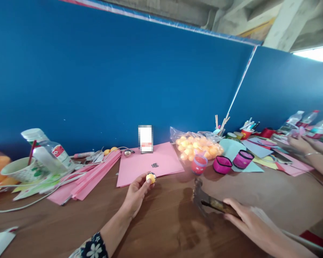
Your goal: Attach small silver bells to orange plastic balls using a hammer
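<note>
In my left hand (137, 193), between thumb and fingers, is a small round yellow thing (151, 178) with a shiny metallic rim. My right hand (242, 218) grips the wooden handle of a claw hammer (216, 205), its head to the left over the brown table; the head is slightly blurred. Just beyond my left hand lie pink paper sheets (140, 168). A little cluster of dark metal bits (154, 165) rests on them. By their left edge is a shiny silver round piece (127, 153).
Behind the hammer stand a red cup (199, 165), two magenta pouches (222, 165) and a clear bag of orange balls (191, 147). Left are a tilted bottle (52, 154), a patterned bowl (13, 172) and a white cable (29, 205). A co-worker's hands (303, 145) are far right.
</note>
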Tool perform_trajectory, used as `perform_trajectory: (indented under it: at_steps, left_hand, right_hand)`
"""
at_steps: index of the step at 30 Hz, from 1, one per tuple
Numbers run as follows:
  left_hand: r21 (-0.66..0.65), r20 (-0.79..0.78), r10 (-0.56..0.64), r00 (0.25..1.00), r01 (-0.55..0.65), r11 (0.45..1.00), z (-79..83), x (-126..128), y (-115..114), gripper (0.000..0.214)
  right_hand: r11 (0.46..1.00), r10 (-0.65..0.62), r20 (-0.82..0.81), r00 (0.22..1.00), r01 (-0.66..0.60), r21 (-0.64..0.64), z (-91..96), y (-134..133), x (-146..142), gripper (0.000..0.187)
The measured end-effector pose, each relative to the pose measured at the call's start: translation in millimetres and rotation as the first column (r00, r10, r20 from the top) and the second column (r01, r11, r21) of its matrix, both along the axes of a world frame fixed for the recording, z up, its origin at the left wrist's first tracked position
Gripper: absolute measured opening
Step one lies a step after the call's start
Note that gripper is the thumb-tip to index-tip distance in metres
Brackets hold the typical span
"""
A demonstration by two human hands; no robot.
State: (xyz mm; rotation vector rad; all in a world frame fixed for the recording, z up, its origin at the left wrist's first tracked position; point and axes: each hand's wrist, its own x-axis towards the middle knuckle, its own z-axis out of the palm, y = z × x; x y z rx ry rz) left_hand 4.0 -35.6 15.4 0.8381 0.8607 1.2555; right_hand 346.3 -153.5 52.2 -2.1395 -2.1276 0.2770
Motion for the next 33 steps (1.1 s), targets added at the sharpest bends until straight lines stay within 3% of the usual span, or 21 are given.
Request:
perform_trajectory:
  at_steps: [7, 11, 20, 33]
  left_hand:
    - [0.009, 0.005, -0.021, 1.0, 0.021, 1.0, 0.2, -1, -1, 0.037]
    - [0.001, 0.009, -0.023, 1.0, 0.023, 1.0, -0.3, -1, -1, 0.037]
    - [-0.003, 0.004, -0.022, 1.0, 0.022, 1.0, -1.3, -1, 0, 0.04]
    - [0.007, -0.017, -0.033, 0.999, 0.033, 0.999, -1.1, -1, 0, 0.038]
  right_hand:
    - [1.0, -0.012, -0.024, 1.0, 0.012, 0.026, -12.4, 1, 40, 0.024]
    - [0.995, 0.021, -0.045, 0.999, -0.017, 0.094, -16.2, 5, 49, 0.026]
    - [0.953, 0.186, 0.122, 0.975, -0.21, 0.217, -26.7, 17, 74, 0.029]
    - [0.933, 0.187, 0.106, 0.977, -0.211, 0.293, -40.0, 29, 96, 0.032]
